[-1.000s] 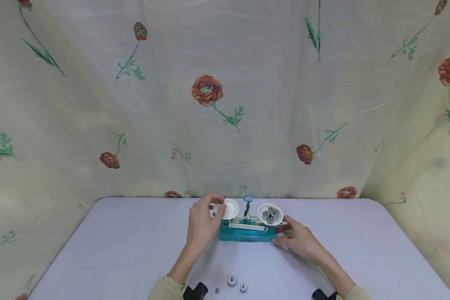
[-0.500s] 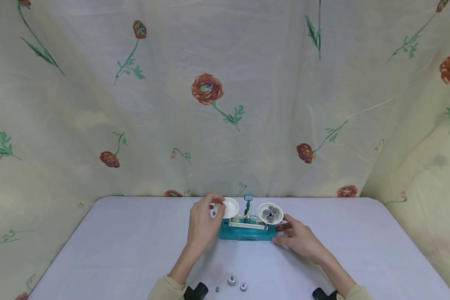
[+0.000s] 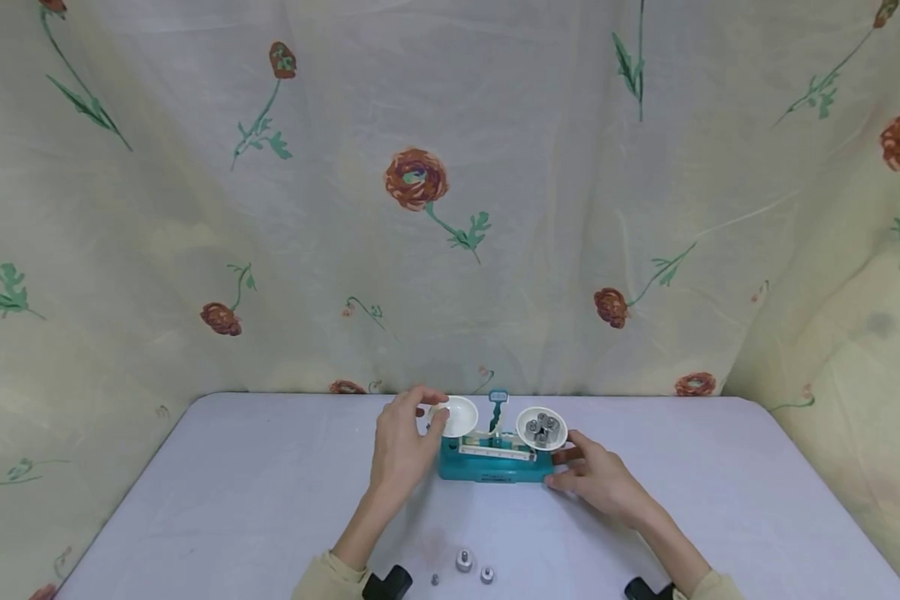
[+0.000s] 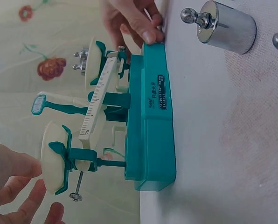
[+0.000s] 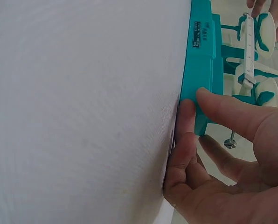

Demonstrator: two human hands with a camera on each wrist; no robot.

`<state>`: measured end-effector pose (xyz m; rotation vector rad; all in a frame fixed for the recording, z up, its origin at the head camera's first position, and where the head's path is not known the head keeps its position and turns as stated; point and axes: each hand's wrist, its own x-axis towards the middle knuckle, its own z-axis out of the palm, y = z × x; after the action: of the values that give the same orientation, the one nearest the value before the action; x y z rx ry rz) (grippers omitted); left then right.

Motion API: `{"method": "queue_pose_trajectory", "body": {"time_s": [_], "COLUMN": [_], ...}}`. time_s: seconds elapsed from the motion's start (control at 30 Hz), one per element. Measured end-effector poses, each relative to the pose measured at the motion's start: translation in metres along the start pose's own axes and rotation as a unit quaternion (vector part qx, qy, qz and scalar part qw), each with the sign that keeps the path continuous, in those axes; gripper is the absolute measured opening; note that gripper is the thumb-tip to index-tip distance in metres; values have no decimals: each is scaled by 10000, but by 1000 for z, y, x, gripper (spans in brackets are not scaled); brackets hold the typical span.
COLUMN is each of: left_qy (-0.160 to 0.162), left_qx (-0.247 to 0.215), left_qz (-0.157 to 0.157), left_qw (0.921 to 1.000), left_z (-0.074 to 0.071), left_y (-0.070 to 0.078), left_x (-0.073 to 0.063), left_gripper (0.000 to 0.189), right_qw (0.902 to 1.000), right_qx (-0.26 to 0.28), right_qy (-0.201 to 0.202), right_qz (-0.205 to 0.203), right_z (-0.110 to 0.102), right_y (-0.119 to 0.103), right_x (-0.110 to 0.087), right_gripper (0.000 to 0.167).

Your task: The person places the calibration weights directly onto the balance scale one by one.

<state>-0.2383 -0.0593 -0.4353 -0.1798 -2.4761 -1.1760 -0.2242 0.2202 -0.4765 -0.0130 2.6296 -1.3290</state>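
Observation:
A teal balance scale point(image 3: 495, 472) with two white pans stands upright near the back of the table. My left hand point(image 3: 403, 442) is at the rim of the left pan point(image 3: 461, 417), thumb and index finger apart, with nothing visible between them. In the left wrist view, one fingertip lies against or just over that pan point(image 4: 54, 161), and the other fingers are spread below. Part of the pan is hidden behind the hand. My right hand point(image 3: 596, 479) grips the right end of the base, its thumb on the front face. Several metal weights point(image 3: 542, 428) sit in the right pan point(image 3: 523, 440).
Nearer to me on the table point(image 3: 270, 500) stand three loose knobbed weights: a larger one point(image 3: 464, 561), a medium one point(image 3: 487, 575) and a tiny one point(image 3: 435, 579). A flower-patterned curtain point(image 3: 330, 208) hangs behind the table and along its sides.
A small dark thing between my left thumb and index finger earlier no longer shows there. The left hand has shifted slightly left. My right hand and the balance scale look unmoved.

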Motion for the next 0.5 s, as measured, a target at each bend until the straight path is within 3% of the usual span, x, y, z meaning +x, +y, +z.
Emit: {"method": "queue_pose_trajectory", "body": {"time_s": [0.5], "left_qy": [-17], "left_qx": [-99], "left_qz": [-43], "left_qw": [9999], "left_z": [-12], "left_y": [2], "left_x": [-5], "left_gripper": [13], "right_qw": [9999], "right_qx": [-95], "right_qy": [-79], "right_qz": [60], "right_z": [-1], "right_y": [-1], "right_x": [1], "right_gripper": [82]}}
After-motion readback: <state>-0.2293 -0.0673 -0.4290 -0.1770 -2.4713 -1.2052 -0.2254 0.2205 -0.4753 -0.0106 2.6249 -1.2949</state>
